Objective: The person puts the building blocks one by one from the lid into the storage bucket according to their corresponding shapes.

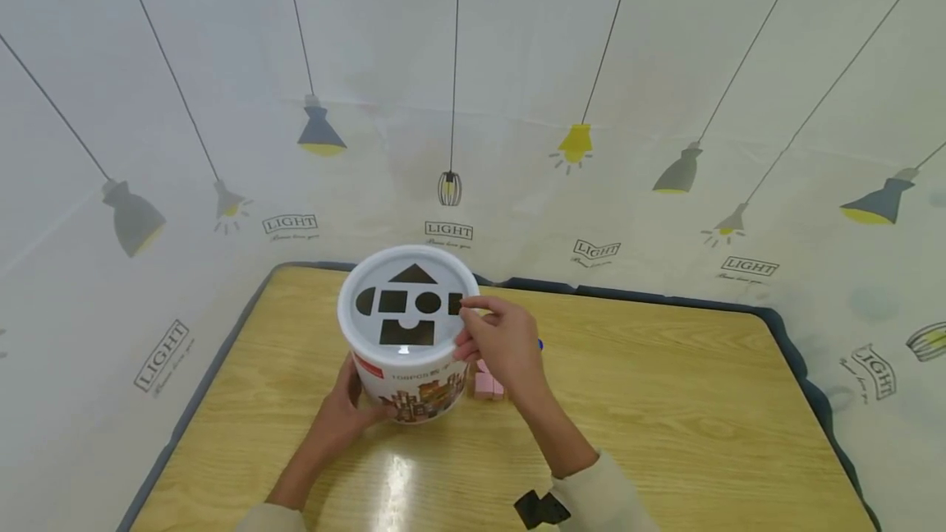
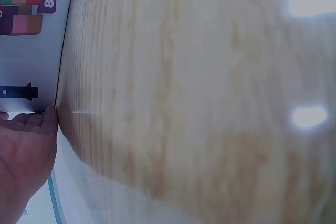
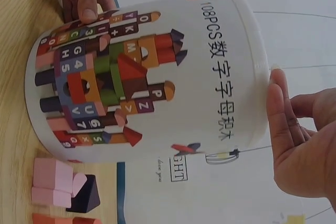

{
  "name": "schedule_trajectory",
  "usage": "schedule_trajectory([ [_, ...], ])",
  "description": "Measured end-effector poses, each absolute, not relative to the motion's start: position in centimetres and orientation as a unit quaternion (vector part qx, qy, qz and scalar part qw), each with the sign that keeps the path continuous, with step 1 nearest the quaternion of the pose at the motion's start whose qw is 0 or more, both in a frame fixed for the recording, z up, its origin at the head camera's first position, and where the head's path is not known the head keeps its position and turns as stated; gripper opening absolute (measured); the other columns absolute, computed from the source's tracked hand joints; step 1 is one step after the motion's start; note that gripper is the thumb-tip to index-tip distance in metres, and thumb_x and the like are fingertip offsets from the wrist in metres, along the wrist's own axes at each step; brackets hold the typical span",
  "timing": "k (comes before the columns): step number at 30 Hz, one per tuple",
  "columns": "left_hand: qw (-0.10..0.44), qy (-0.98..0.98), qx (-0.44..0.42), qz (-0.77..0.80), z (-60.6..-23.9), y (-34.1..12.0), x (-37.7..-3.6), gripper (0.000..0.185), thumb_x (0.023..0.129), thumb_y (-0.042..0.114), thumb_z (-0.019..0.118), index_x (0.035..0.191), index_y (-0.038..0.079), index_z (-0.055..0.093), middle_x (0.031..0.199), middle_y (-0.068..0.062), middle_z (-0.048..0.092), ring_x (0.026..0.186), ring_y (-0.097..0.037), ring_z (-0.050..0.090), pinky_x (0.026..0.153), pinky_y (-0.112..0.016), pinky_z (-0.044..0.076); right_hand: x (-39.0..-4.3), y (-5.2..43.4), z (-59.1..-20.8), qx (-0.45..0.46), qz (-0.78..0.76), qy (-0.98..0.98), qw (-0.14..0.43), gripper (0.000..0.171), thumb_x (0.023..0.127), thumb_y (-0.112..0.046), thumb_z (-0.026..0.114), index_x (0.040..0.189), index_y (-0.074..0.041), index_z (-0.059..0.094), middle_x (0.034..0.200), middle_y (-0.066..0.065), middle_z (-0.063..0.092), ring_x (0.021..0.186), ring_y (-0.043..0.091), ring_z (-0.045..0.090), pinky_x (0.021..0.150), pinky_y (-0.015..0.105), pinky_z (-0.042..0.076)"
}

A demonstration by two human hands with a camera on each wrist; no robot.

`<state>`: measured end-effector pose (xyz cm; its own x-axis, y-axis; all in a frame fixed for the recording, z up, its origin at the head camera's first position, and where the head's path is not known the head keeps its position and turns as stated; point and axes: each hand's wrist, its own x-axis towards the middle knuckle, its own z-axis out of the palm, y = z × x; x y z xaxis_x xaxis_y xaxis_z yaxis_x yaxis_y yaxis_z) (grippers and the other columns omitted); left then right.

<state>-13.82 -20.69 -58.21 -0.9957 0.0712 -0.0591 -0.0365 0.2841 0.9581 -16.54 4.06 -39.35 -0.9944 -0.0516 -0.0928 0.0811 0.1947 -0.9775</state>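
A white round block bucket point(image 1: 429, 396), printed with colourful toy blocks and lettering, stands upright on the table. Its lid point(image 1: 369, 271) has several cut-out shapes, among them a triangle, a half circle, squares, a circle and an arch. My left hand point(image 1: 346, 409) grips the bucket's lower left side, thumb along the front. Over the lid's right edge is my right hand point(image 1: 506, 343), its index fingertip and thumb close together beside the rightmost hole. No block shows between those fingers in the right wrist view, where the fingertips overlap the lid's rim.
Pink blocks point(image 3: 51, 177) lie just right of the bucket, with a dark block point(image 3: 88, 195) and an orange block point(image 3: 55, 219) beside them. The wooden table point(image 1: 665, 401) reaches back to a wall cloth point(image 1: 517, 187) printed with lamps.
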Motion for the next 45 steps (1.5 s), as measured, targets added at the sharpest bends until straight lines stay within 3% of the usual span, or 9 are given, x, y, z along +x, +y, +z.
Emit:
schedule_trajectory([
  [10,0.045,0.805,0.010,0.592,-58.3,-20.8,-14.0,0.120,0.068,0.034,0.088,0.156,0.035,0.007,0.161,-0.012,0.019,0.148,-0.031,0.019,0.121,-0.046,0.021,-17.2,6.4,-40.6,0.051,-0.639,0.767,0.023,0.022,0.094,-0.018,0.063,0.112,-0.008,0.070,0.069,0.018,0.069,0.054,0.024,0.067,0.059,0.042,0.063],
  [18,0.050,0.806,0.005,0.590,-58.4,-20.8,-14.0,0.119,0.068,0.037,0.087,0.155,0.037,0.006,0.161,-0.010,0.020,0.148,-0.030,0.019,0.121,-0.045,0.021,-17.5,7.7,-42.4,0.071,-0.637,0.768,0.013,0.021,0.093,-0.016,0.064,0.110,-0.005,0.071,0.066,0.013,0.068,0.053,0.023,0.067,0.054,0.034,0.062],
  [33,0.051,0.801,0.012,0.596,-57.8,-20.6,-13.9,0.118,0.070,0.031,0.087,0.156,0.033,0.007,0.161,-0.012,0.020,0.148,-0.029,0.018,0.121,-0.043,0.020,-17.5,10.6,-47.1,0.120,-0.624,0.772,0.015,0.022,0.093,-0.014,0.062,0.109,-0.002,0.070,0.071,0.015,0.070,0.054,0.022,0.068,0.054,0.035,0.062],
  [40,0.046,0.803,0.016,0.595,-58.4,-20.8,-14.0,0.117,0.070,0.032,0.087,0.156,0.035,0.008,0.161,-0.011,0.020,0.148,-0.029,0.019,0.121,-0.043,0.021,-17.4,11.2,-49.1,0.124,-0.602,0.788,0.019,0.024,0.095,-0.017,0.061,0.110,-0.001,0.070,0.065,0.011,0.069,0.053,0.022,0.067,0.059,0.046,0.062],
  [45,0.045,0.802,0.018,0.596,-58.5,-20.8,-14.1,0.118,0.069,0.034,0.087,0.155,0.038,0.007,0.161,-0.010,0.020,0.148,-0.029,0.019,0.121,-0.042,0.021,-17.3,11.6,-50.3,0.124,-0.600,0.790,0.022,0.027,0.095,-0.015,0.060,0.112,0.005,0.069,0.065,0.011,0.069,0.052,0.019,0.067,0.055,0.038,0.062],
])
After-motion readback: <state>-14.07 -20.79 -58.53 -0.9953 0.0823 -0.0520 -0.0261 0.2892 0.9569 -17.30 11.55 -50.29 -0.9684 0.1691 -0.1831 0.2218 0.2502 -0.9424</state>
